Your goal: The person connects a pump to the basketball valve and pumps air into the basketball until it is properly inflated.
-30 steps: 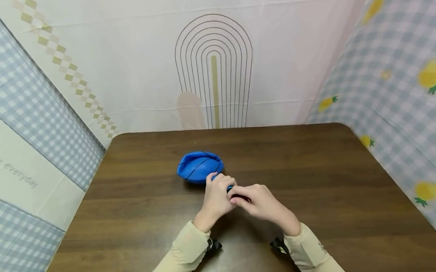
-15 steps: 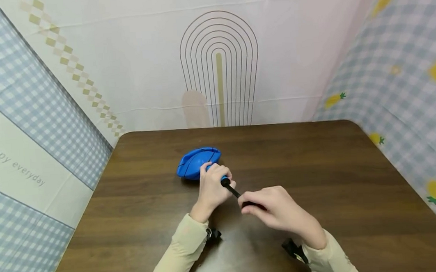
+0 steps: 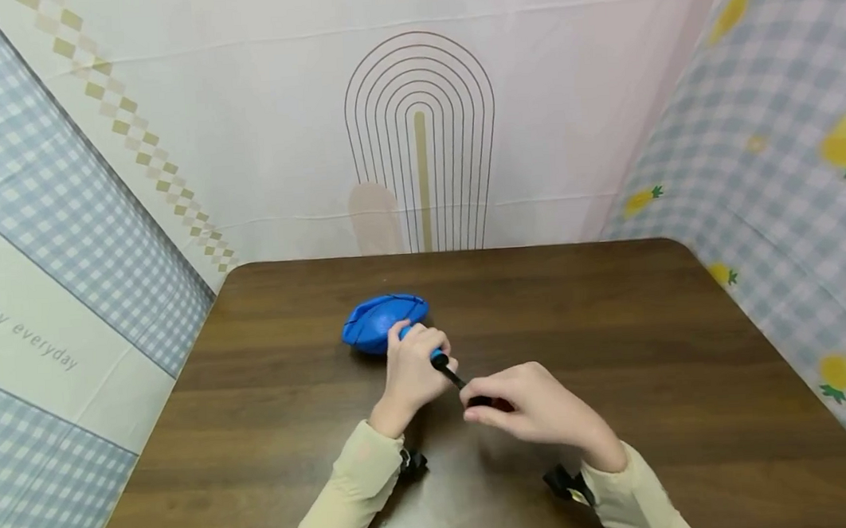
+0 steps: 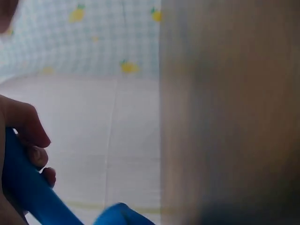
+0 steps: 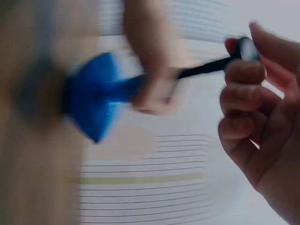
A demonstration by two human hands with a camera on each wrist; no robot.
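Note:
A blue ball with black seams, partly collapsed, lies on the table. My left hand grips the blue barrel of a hand pump just in front of the ball. In the right wrist view the barrel's far end meets the ball; blur hides the exact joint. A black rod extends from the barrel toward my right hand. That hand's curled fingers hold the pump's black handle.
The brown wooden table has rounded far corners. A pale patterned cloth hangs behind it, with checked cloths at the sides. Black wrist straps sit at both cuffs.
My right hand has drawn away from the left, toward the lower right, exposing the pump's black rod. Over the last half second it barely shifts. The left hand keeps its grip.

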